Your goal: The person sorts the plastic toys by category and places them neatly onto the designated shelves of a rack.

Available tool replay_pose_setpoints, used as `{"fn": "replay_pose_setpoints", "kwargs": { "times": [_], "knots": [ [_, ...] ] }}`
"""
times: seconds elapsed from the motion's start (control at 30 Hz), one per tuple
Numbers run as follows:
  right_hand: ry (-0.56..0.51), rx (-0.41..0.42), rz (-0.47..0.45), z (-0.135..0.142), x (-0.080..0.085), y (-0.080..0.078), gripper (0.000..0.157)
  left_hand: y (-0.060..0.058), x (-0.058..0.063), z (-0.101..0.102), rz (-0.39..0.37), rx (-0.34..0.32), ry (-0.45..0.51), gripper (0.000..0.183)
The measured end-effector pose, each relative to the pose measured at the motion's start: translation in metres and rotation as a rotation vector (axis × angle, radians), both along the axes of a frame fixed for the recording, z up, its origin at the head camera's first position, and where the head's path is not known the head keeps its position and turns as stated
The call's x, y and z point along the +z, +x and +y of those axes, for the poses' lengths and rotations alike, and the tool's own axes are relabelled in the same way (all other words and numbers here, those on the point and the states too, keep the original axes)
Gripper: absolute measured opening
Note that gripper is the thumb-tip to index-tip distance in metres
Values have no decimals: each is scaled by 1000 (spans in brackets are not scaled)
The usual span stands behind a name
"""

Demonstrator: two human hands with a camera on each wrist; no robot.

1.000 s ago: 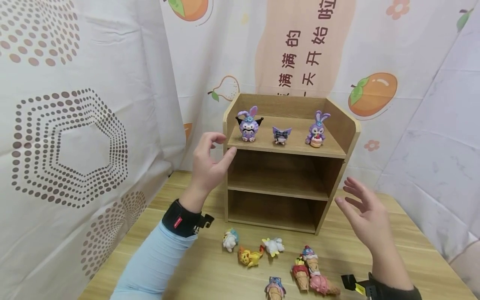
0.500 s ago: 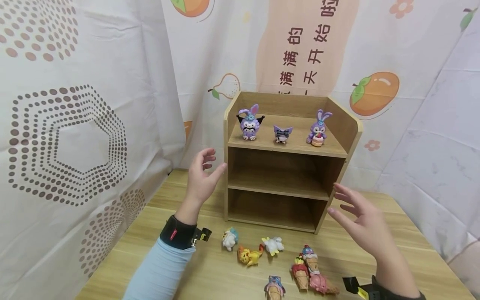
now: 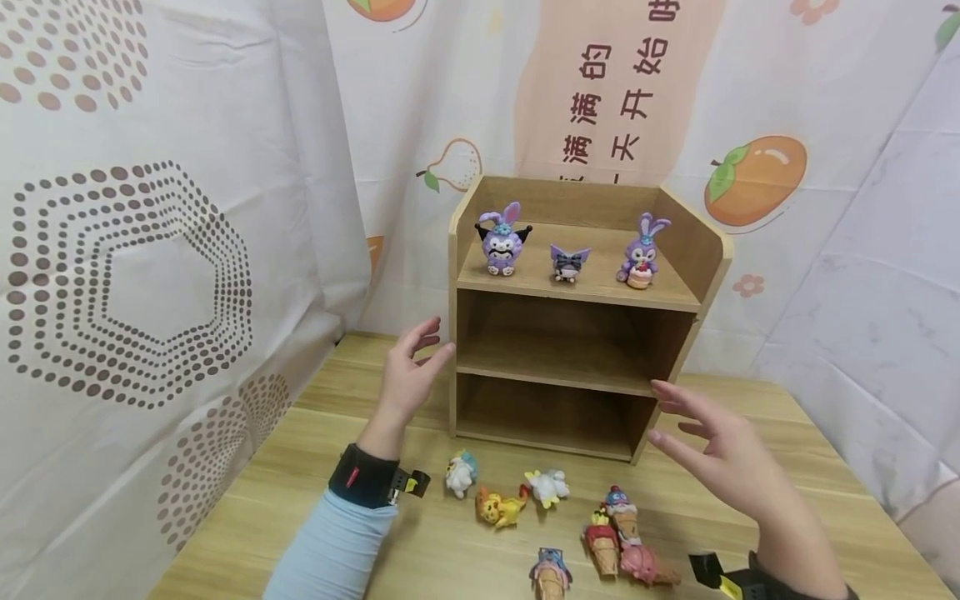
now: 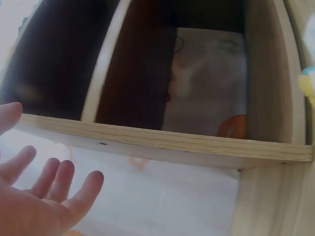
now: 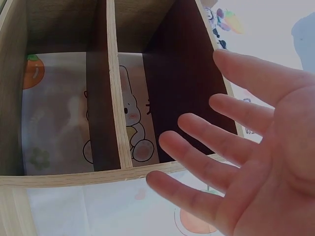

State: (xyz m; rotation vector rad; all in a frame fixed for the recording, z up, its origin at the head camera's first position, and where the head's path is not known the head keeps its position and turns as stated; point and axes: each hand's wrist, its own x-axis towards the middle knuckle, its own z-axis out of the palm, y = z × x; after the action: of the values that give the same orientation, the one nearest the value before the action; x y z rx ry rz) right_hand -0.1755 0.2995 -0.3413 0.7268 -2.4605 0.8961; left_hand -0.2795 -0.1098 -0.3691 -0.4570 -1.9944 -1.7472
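In the head view my left hand [image 3: 408, 371] hovers beside the left side of a wooden shelf [image 3: 577, 379], fingers spread and holding nothing. My right hand [image 3: 723, 450] is at the shelf's lower right front, its fingers extended and overlapping the right panel's edge in this view. Both wrist views show relaxed, parted fingers near the shelf's frame. On the top board stand a purple figurine with black horns [image 3: 501, 246], a small purple-eared figurine with a dark bow [image 3: 568, 264] and a purple bunny figurine holding a cake [image 3: 640, 257].
On the table [image 3: 450, 558] before the shelf lie a white-and-blue figurine [image 3: 461, 475], a yellow figurine [image 3: 498, 507] and a white figurine with yellow parts [image 3: 548, 487]. Several ice-cream-cone figurines [image 3: 602, 546] lie nearer the front. Patterned curtains [image 3: 172, 275] hang left and behind.
My left hand has come down from the top board's level to the middle compartment's. My right hand has shifted left and slightly lower, toward the shelf. The figurines keep their places.
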Motion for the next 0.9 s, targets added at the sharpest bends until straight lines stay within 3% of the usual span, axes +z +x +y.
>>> {"fn": "replay_pose_setpoints", "kwargs": {
  "times": [0.43, 0.73, 0.9],
  "knots": [
    [57, 28, -10, 0, 0, 1, 59, -10, -23, 8, -74, -5, -53, 44],
    [72, 75, -32, -4, 0, 3, 59, -7, -24, 7, -112, -7, -33, 47],
    [112, 61, -140, -1, -3, 0, 56, -7, -22, 7, -116, -17, -30, 47]
  ]
}}
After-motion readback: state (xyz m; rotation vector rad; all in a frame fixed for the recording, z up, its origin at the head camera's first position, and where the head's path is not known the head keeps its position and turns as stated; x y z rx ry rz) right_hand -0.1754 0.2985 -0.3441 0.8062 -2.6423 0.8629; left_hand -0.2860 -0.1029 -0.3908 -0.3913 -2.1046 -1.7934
